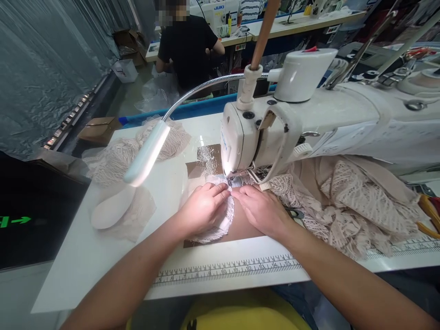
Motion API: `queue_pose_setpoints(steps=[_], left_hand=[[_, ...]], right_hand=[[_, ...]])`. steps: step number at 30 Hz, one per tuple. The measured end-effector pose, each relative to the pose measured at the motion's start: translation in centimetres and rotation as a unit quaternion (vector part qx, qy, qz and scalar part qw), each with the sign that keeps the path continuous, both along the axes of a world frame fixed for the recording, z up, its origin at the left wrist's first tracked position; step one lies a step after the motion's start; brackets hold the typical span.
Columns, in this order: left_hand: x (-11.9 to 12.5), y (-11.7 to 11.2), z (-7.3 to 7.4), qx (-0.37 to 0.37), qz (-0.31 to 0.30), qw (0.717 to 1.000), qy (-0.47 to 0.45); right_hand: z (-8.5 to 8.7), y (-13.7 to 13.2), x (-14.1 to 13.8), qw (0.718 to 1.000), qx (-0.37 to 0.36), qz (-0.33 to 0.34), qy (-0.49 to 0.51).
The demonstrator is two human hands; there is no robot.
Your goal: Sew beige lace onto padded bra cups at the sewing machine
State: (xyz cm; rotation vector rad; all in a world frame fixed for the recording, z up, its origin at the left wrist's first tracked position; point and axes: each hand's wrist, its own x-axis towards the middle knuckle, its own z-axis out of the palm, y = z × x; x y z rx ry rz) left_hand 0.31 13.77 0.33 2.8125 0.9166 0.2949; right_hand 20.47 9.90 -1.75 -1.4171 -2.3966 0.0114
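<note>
A pale oval lace piece (pixel 225 224) lies under the needle end of a white sewing machine (pixel 237 137). My left hand (pixel 205 206) rests over it, fingers closed and pressing its edge just in front of the presser foot. From the other side, my right hand (pixel 263 208) meets that edge with thumb and fingertips drawn together. Both sets of fingertips almost touch each other. Part of the lace piece is hidden under my left hand, and the exact grip of my right fingertips is hard to see.
A lit lamp (pixel 147 153) hangs on a bendable neck left of the needle. Lace bundles (pixel 117 160) and a smooth oval pad (pixel 113 208) lie leftward. Gathered lace fabric (pixel 343 201) and orange-handled scissors (pixel 429 213) are rightward. A printed ruler (pixel 233 270) edges the table. Another person sits beyond.
</note>
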Motion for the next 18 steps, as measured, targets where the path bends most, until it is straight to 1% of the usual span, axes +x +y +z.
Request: queue_pose_setpoints(steps=[1, 2, 3, 4, 6, 7, 8, 9, 10, 11, 12, 13, 14, 15, 16, 17, 18], left_hand=[[-0.2, 0.0, 0.6, 0.002, 0.01, 1.0, -0.003], [-0.5, 0.1, 1.2, 0.005, 0.033, 0.999, 0.001], [-0.9, 0.2, 1.9, 0.009, 0.073, 0.997, 0.017], [-1.3, 0.2, 2.6, 0.013, 0.126, 0.991, 0.046], [-2.2, 0.4, 3.6, 0.015, 0.235, 0.963, 0.133], [-2.7, 0.5, 3.9, 0.011, 0.275, 0.945, 0.175], [-3.2, 0.5, 3.9, 0.002, 0.299, 0.932, 0.205], [-3.8, 0.5, 3.8, -0.014, 0.308, 0.926, 0.217], [-4.3, 0.5, 3.5, -0.038, 0.305, 0.928, 0.208], [-4.9, 0.3, 3.1, -0.067, 0.3, 0.935, 0.178], [-5.4, 0.2, 2.7, -0.103, 0.298, 0.941, 0.126], [-5.8, 0.0, 2.3, -0.146, 0.3, 0.941, 0.053], [-6.1, -0.3, 2.0, -0.201, 0.306, 0.93, -0.035], [-6.2, -0.6, 1.7, -0.264, 0.312, 0.904, -0.129], [-6.2, -0.8, 1.5, -0.332, 0.315, 0.862, -0.218], [-6.1, -1.0, 1.4, -0.403, 0.31, 0.81, -0.292], [-5.8, -1.2, 1.3, -0.469, 0.298, 0.757, -0.343]], right_hand=[[0.0, -0.1, 0.1, 1.0, 0.007, 0.014, 0.016], [0.0, -0.2, 0.2, 0.999, 0.012, 0.032, 0.033], [0.1, -0.4, 0.2, 0.997, 0.014, 0.054, 0.049], [0.1, -0.6, 0.3, 0.995, 0.011, 0.078, 0.063], [0.3, -0.9, 0.2, 0.989, -0.003, 0.127, 0.081], [0.3, -1.1, 0.1, 0.985, -0.009, 0.148, 0.084], [0.4, -1.2, 0.0, 0.982, -0.016, 0.167, 0.083], [0.4, -1.4, -0.1, 0.98, -0.022, 0.181, 0.079], [0.4, -1.5, -0.2, 0.978, -0.028, 0.192, 0.072], [0.5, -1.6, -0.2, 0.977, -0.035, 0.2, 0.065], [0.5, -1.7, -0.2, 0.976, -0.042, 0.203, 0.06], [0.6, -1.8, -0.2, 0.976, -0.049, 0.205, 0.058], [0.6, -1.9, -0.2, 0.975, -0.054, 0.206, 0.058], [0.6, -1.9, -0.2, 0.975, -0.059, 0.207, 0.059], [0.6, -1.9, -0.2, 0.974, -0.063, 0.208, 0.061], [0.6, -1.9, -0.2, 0.973, -0.067, 0.211, 0.063], [0.6, -1.9, -0.2, 0.972, -0.07, 0.214, 0.065]])
